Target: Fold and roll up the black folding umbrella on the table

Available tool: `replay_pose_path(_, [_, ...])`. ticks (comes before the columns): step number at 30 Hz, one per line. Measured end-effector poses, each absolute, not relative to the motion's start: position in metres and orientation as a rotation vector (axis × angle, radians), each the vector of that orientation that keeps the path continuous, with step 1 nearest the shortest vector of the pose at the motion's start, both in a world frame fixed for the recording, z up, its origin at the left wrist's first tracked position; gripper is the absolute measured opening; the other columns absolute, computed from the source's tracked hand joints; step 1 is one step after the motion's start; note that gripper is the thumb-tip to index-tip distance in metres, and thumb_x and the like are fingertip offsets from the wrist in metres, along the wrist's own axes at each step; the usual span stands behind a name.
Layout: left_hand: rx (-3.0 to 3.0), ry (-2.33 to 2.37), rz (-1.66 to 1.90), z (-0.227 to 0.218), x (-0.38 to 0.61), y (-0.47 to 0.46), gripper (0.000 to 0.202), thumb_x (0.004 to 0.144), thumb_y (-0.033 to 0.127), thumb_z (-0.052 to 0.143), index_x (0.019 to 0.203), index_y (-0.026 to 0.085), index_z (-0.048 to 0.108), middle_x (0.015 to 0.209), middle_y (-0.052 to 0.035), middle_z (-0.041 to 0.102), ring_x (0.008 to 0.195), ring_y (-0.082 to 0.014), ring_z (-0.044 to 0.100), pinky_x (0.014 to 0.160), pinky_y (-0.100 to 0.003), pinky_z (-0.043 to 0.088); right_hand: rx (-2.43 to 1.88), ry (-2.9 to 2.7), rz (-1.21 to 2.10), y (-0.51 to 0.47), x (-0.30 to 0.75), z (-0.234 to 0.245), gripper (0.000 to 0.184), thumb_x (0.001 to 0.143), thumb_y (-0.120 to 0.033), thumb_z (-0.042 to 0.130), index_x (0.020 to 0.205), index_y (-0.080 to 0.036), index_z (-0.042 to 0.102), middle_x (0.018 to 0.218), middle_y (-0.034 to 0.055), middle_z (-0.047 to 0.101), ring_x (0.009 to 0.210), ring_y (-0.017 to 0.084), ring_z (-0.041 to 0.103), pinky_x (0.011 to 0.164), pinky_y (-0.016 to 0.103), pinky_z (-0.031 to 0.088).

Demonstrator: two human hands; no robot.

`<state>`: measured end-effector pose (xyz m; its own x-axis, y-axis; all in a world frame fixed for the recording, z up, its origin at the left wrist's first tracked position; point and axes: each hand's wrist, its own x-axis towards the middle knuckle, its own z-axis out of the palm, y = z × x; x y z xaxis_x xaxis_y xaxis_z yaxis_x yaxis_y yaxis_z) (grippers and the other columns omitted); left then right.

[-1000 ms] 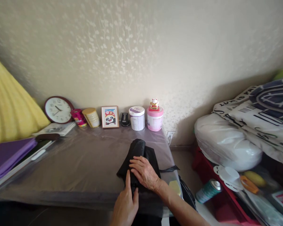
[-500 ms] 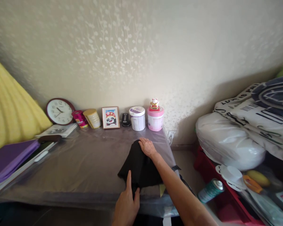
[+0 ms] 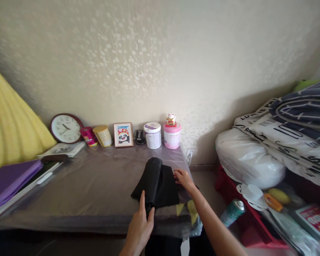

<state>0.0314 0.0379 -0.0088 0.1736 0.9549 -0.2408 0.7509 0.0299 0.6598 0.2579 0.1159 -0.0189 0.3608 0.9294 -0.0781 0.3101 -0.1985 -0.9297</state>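
A black folded umbrella [image 3: 155,183] lies on the plastic-covered table [image 3: 96,181], its loose canopy spread around the shaft. My left hand [image 3: 140,225] rests at the near end of the umbrella, thumb and forefinger pinching the black handle end. My right hand [image 3: 183,177] is at the umbrella's right edge, fingers curled onto the black fabric there.
Along the wall stand a round clock [image 3: 66,128], a red tin [image 3: 88,136], a yellow tin [image 3: 103,135], a panda picture frame [image 3: 123,134], a white tub [image 3: 152,135] and a pink tub [image 3: 172,135]. A purple mat [image 3: 10,177] lies left. Bedding bundles [image 3: 256,160] and a spray can [image 3: 232,212] sit right.
My right hand slid from the middle of the umbrella up to its far tip, then down to its right edge. My left hand stayed at the near end.
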Motion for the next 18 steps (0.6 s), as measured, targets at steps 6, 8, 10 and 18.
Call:
replay_pose_path(6, [1.609, 1.538, 0.402, -0.011, 0.030, 0.039, 0.066, 0.088, 0.048, 0.023, 0.139, 0.019, -0.008, 0.063, 0.0006, 0.060, 0.032, -0.0086, 0.049, 0.034, -0.017, 0.035, -1.699, -1.119, 0.835, 0.111, 0.241, -0.012, 0.028, 0.078, -0.036, 0.044, 0.087, -0.017, 0.062, 0.068, 0.0011, 0.061, 0.057, 0.013, 0.057, 0.040, 0.018, 0.044])
replay_pose_path(8, [1.600, 1.531, 0.408, -0.013, 0.029, 0.039, 0.066, 0.087, 0.048, 0.023, 0.139, 0.019, -0.007, 0.060, 0.0019, 0.058, 0.032, -0.0084, 0.049, 0.034, -0.016, 0.035, -1.713, -1.133, 0.788, 0.111, 0.236, -0.014, 0.028, 0.076, -0.038, 0.047, 0.086, -0.016, 0.062, 0.069, 0.0016, 0.061, 0.056, 0.013, 0.055, 0.039, 0.018, 0.041])
replay_pose_path(10, [1.580, 1.523, 0.439, -0.013, 0.029, 0.040, 0.065, 0.087, 0.047, 0.025, 0.138, 0.021, -0.006, 0.064, 0.0012, 0.060, 0.032, -0.0068, 0.047, 0.034, -0.016, 0.036, -1.723, -1.152, 0.730, 0.112, 0.231, -0.017, 0.026, 0.074, -0.036, 0.050, 0.083, -0.015, 0.062, 0.067, 0.0017, 0.059, 0.055, 0.013, 0.053, 0.039, 0.018, 0.039])
replay_pose_path(18, [1.468, 1.453, 0.509, -0.008, 0.027, 0.041, 0.068, 0.086, 0.049, 0.029, 0.138, 0.026, -0.008, 0.086, -0.0037, 0.061, 0.030, -0.0031, 0.044, 0.035, -0.017, 0.039, -1.647, -1.253, 0.617, 0.116, 0.217, -0.009, 0.024, 0.073, -0.033, 0.049, 0.084, -0.014, 0.061, 0.054, -0.0035, 0.051, 0.049, 0.011, 0.046, 0.045, 0.020, 0.037])
